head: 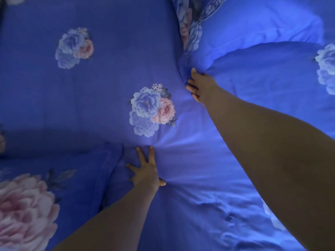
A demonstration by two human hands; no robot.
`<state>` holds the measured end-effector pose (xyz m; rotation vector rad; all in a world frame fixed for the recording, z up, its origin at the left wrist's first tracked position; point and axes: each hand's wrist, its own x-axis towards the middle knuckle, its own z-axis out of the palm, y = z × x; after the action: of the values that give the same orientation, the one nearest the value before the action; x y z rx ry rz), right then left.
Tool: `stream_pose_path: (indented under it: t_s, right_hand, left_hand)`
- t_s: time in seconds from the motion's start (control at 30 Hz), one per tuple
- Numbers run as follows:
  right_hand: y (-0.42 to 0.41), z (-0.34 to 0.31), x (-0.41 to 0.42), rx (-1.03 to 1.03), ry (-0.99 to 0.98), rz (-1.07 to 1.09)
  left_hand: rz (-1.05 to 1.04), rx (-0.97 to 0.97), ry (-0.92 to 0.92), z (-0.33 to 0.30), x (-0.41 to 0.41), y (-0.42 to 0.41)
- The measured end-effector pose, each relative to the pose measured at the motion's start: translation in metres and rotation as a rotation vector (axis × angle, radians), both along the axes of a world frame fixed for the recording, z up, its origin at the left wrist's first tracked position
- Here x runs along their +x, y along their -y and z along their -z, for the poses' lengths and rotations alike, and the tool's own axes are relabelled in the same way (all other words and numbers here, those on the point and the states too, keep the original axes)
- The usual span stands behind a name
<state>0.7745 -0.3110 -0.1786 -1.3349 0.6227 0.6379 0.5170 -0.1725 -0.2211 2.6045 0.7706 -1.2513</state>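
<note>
**A:** Two bare forearms, reaching away from the camera over a bed dressed all in blue. Nearest, at lower left?

**B:** A pillowcase (59, 180), filled out, printed with a large pink peony (25, 209), its flat border running down the right side.

**A:** And just past that border?

**B:** The left hand (145, 172), fingers straight and spread wide, palm pressed flat on the sheet (108, 78), thumb out to the right. Nothing gripped. Creases fanning out from under the palm toward the right.

**A:** Lower right?

**B:** Wrinkled blue cloth (208, 214) in brighter light, partly hidden by the right forearm. Sheet or duvet, impossible to tell.

**A:** Farther on, mid-bed?

**B:** A printed bunch of blue and pink flowers (152, 109) on the smooth sheet, beyond the left hand. A second bunch (74, 48) well past it, toward the upper left.

**A:** The right hand (198, 86)?

**B:** Farther off than the left, at the near left edge of a puffy duvet (272, 84). Fingers curled, thumb on top, a fold of the duvet's edge pinched between them, right where duvet meets sheet.

**A:** Farthest away?

**B:** A plain blue pillow (253, 24) behind the duvet, touching it, with a strip of darker flowered cloth (190, 26) at its left side.
</note>
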Motion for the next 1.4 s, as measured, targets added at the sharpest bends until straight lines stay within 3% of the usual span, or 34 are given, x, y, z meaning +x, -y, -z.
stream_pose_path:
  t_s: [0.17,0.43,0.6,0.73,0.83,0.93,1.03,1.13,1.2,1.27,1.33,1.4]
  right_hand:
    - [-0.020,0.008,0.008,-0.144,0.046,0.003]
    - [0.000,0.024,-0.055,-0.367,0.152,0.002]
    - [0.017,-0.008,-0.131,-0.754,0.313,-0.316]
    - [0.024,-0.029,-0.227,-0.929,0.286,-0.577]
    - [0.035,-0.041,-0.301,-1.089,0.227,-0.844]
    - [0.027,-0.054,-0.376,-1.117,0.303,-1.164]
    - [-0.003,-0.071,-0.455,-0.862,0.246,-1.405]
    - [-0.008,-0.079,-0.514,-0.706,0.168,-1.544]
    - [0.014,-0.083,-0.527,-0.651,0.103,-1.419]
    - [0.048,-0.094,-0.522,-0.626,0.091,-1.015]
    - [0.081,-0.106,-0.507,-0.858,0.257,-0.538]
    - [0.109,-0.116,-0.488,-1.037,0.430,-0.219]
  left_hand:
    - [0.045,0.000,0.004,0.000,-0.002,-0.007]
    - [0.041,-0.011,0.005,0.003,-0.003,-0.008]
    - [0.107,-0.013,0.099,-0.002,-0.010,-0.011]
    - [0.147,-0.054,0.224,-0.008,-0.040,-0.020]
    - [0.148,-0.191,0.429,-0.014,-0.079,-0.018]
    - [-0.333,-0.537,0.601,-0.033,-0.110,0.004]
    - [-0.809,-0.896,0.594,-0.054,-0.126,0.022]
    - [-0.738,-0.891,0.553,-0.063,-0.163,0.032]
    - [-0.631,-0.850,0.593,-0.068,-0.196,0.040]
    - [-0.560,-0.782,0.602,-0.075,-0.217,0.049]
    - [-0.457,-0.674,0.519,-0.088,-0.226,0.052]
    - [-0.285,-0.573,0.399,-0.103,-0.236,0.051]
